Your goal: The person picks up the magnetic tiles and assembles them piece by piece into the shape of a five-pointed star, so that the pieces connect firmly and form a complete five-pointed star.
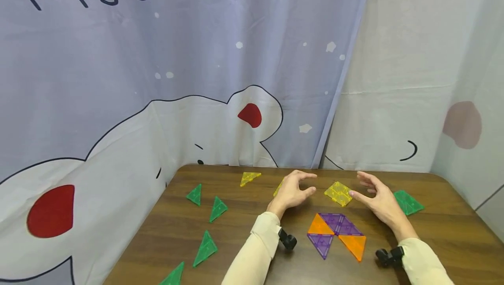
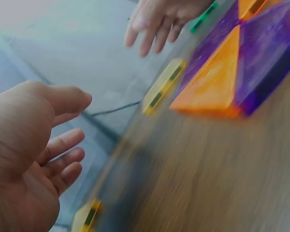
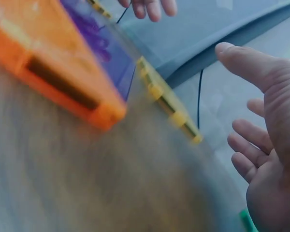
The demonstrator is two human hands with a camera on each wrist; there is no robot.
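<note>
The left hand [image 1: 292, 191] hovers with relaxed fingers over a partly hidden yellow tile [image 1: 278, 187], holding nothing. On the other side, the right hand [image 1: 379, 199] has its thumb near the edge of a yellow square-like piece [image 1: 339, 194]; whether they touch cannot be told. Its fingers are spread. Nearer the front, purple tiles [image 1: 334, 221] and orange tiles [image 1: 353, 245] lie joined in a partial ring. In the left wrist view the left hand [image 2: 34, 145] shows empty, and in the right wrist view so does the right hand [image 3: 275, 130].
Several green triangles [image 1: 206, 248] lie along the table's left side. One yellow triangle [image 1: 250, 178] is near the back edge. A green piece [image 1: 408, 202] lies right of the right hand. Behind the wooden table [image 1: 244, 223] hangs a printed curtain [image 1: 220, 57].
</note>
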